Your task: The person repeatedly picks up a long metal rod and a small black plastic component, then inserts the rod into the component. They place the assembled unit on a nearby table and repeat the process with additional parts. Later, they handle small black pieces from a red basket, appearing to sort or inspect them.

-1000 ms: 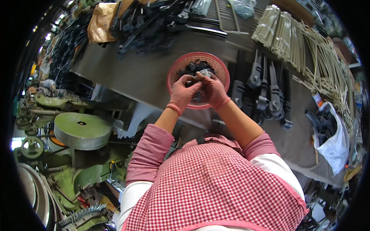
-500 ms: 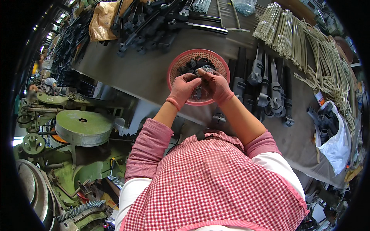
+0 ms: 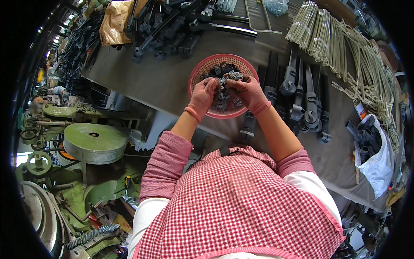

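Both hands wear pink gloves with darkened fingertips and meet over a round pink plastic basket (image 3: 249,64). My left hand (image 3: 202,98) is closed in a pinch at the left end of a tangle of small metal coil springs (image 3: 235,76). From the other side, my right hand (image 3: 251,95) grips the same tangle, its fingers curled round it. Loose springs (image 3: 221,103) lie in the basket below the hands. Small black parts (image 3: 221,69) are heaped toward its far side. The fingertips partly hide what is pinched.
Right of the basket lie dark tube assemblies (image 3: 310,99). Bundled pale rods (image 3: 319,39) fill the far right, near a white bag (image 3: 376,172) of dark tubes. More black tube parts (image 3: 168,34) and brown paper (image 3: 115,23) lie at the back. A green machine (image 3: 95,140) stands left.
The hands have drawn slightly apart, the left one moving a little left and the right one right. More of the springs now shows between and below them.
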A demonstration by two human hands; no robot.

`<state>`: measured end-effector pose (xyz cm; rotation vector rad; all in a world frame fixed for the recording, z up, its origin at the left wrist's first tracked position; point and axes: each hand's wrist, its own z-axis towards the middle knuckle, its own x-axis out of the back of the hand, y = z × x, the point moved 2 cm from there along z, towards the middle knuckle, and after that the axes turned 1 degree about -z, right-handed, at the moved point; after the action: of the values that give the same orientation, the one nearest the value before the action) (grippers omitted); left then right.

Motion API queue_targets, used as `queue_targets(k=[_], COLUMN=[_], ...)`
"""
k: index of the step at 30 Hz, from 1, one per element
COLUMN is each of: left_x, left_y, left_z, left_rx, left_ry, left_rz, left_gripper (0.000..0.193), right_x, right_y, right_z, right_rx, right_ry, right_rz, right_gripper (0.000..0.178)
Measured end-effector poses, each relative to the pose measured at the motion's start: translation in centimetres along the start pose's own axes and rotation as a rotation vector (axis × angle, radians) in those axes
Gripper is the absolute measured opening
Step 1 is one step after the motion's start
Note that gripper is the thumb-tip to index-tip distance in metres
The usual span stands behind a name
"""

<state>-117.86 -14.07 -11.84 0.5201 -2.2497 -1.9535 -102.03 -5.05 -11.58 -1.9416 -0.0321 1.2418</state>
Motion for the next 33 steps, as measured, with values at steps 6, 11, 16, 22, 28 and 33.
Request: queue_targets(k=[6,11,16,22,28,33], left_x=[0.0,-0.4,-0.8,-0.4,-0.2,-0.4], left_y=[-0.6,0.0,1.1,0.9,0.6,1.6], left_z=[0.7,0.4,-0.3,-0.4,-0.3,0.0], left_rx=[-0.016,0.189,0.428,0.452,0.349,0.445], left_ry=[0.088,0.192,0.269,0.237,0.176,0.152], left_rz=[-0.108,-0.067,-0.040,-0.001,-0.047,-0.096], left_gripper=[0.026,0.027,0.033,0.034,0.034,0.030], right_x=[0.1,-0.3,-0.6,0.3,0.1,-0.7], right_y=[0.4,0.3,1.0,1.7,0.3,0.6], right_z=[0.0,-0.3,-0.8,0.1,0.1,-0.7], right_rx=[0.129,0.442,0.744,0.307,0.285,0.780], right_ry=[-0.040,0.015,0.083,0.141,-0.045,0.101], right_rz=[-0.186,-0.706,-1.049,-0.840,-1.103,-1.414], right_gripper=[0.028,0.022,0.025,0.022,0.025,0.029])
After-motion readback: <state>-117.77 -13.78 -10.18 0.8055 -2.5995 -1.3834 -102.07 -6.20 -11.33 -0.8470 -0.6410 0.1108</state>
